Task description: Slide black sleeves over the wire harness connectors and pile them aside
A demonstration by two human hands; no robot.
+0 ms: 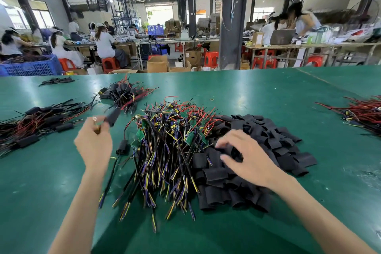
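Pinching a sleeved harness [112,117], the left hand [93,140] angles it up-right, with a finished pile [123,94] just beyond its tip. The blurred right hand [247,156] seems to pinch a loose sleeve [234,150].

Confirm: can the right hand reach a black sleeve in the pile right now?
Probably yes. The right hand lies on the sleeve pile, its fingers among the top sleeves, and nothing covers them.
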